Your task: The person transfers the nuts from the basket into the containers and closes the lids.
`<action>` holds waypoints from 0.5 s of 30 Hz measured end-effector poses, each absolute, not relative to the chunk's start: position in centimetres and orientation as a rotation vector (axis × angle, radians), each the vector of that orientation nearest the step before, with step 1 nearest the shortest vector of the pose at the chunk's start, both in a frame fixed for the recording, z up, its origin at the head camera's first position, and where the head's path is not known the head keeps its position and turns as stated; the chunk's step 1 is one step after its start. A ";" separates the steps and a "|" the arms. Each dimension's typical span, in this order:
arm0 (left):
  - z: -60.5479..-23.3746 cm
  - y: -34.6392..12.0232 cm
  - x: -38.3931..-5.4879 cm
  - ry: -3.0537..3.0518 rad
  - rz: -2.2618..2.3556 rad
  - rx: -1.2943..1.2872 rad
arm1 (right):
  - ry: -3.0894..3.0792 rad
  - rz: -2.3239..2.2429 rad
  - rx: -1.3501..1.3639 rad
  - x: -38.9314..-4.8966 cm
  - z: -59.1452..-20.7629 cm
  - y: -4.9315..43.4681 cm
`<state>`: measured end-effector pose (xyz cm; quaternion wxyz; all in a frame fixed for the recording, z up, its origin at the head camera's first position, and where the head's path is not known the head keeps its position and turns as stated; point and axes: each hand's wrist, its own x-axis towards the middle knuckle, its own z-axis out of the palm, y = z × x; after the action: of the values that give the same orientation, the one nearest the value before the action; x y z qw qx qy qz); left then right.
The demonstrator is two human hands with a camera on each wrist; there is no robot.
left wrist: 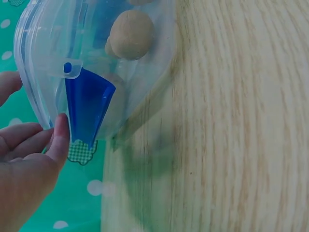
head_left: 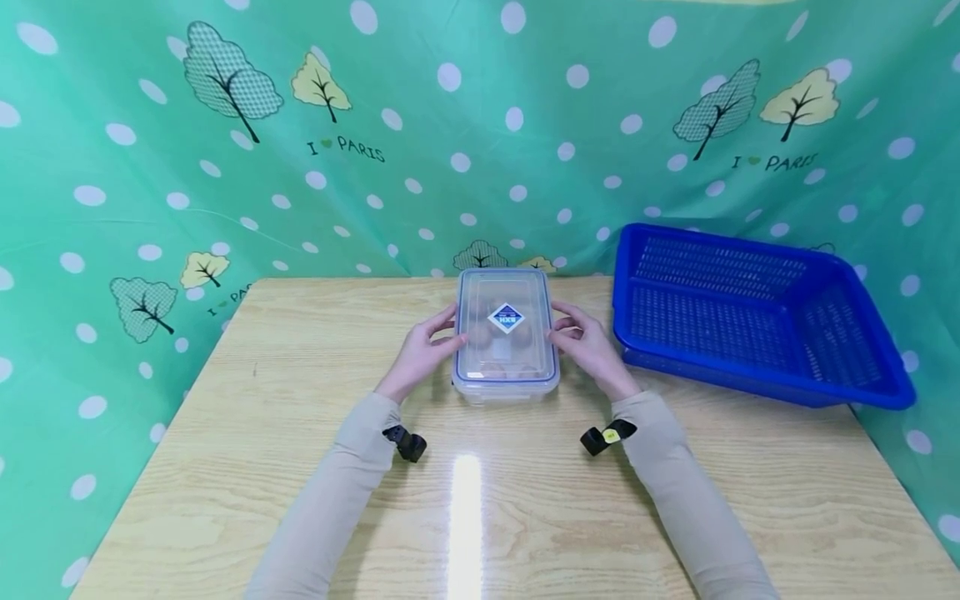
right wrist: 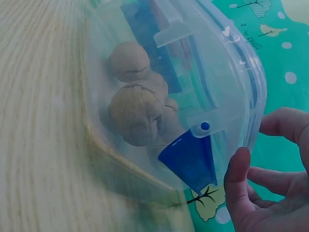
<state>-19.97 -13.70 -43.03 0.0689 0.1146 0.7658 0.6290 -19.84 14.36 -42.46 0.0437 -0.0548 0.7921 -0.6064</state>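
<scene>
A clear plastic food container (head_left: 504, 367) with a blue-edged lid stands near the table's far edge. Its lid bears a diamond-shaped blue and white sticker (head_left: 507, 317). Through the wall, several round tan walnuts (right wrist: 137, 111) show inside. My left hand (head_left: 422, 354) holds the container's left side, thumb at the lid's rim. On the opposite side, my right hand (head_left: 591, 346) grips with its thumb and fingers at the rim. A blue flap-like piece (left wrist: 87, 104) shows on the wall beside the left thumb, and a similar blue piece (right wrist: 190, 159) beside the right thumb.
To the right stands a blue perforated plastic basket (head_left: 750, 367), part of it reaching past the table's edge. The wooden table (head_left: 300, 400) meets a green dotted cloth (head_left: 465, 117) at the back. Black straps with small devices (head_left: 609, 436) sit on both wrists.
</scene>
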 end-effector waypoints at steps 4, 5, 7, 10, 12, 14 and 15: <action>-43.1 -13.6 -19.9 2.314 1.902 0.318 | 2.409 -1.863 -0.162 -19.8 -42.7 14.2; -43.1 -13.6 -19.9 2.311 1.906 0.319 | 2.409 -1.862 -0.158 -19.7 -42.7 14.2; -43.2 -13.6 -19.9 2.295 1.917 0.321 | 2.412 -1.854 -0.153 -19.6 -42.8 14.2; -43.3 -13.5 -19.8 2.266 1.944 0.316 | 2.422 -1.831 -0.142 -19.5 -42.9 14.3; -43.4 -13.4 -19.8 2.245 1.961 0.316 | 2.425 -1.817 -0.142 -19.5 -43.0 14.3; -43.4 -13.5 -19.7 2.244 1.958 0.311 | 2.420 -1.811 -0.142 -19.5 -43.1 14.3; -43.5 -13.5 -19.7 2.250 1.948 0.320 | 2.414 -1.813 -0.146 -19.5 -43.1 14.3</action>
<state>-19.72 -13.50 -43.48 0.0740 0.1065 0.7497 0.6489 -19.50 14.33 -43.15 0.0595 -0.0482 0.7972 -0.5988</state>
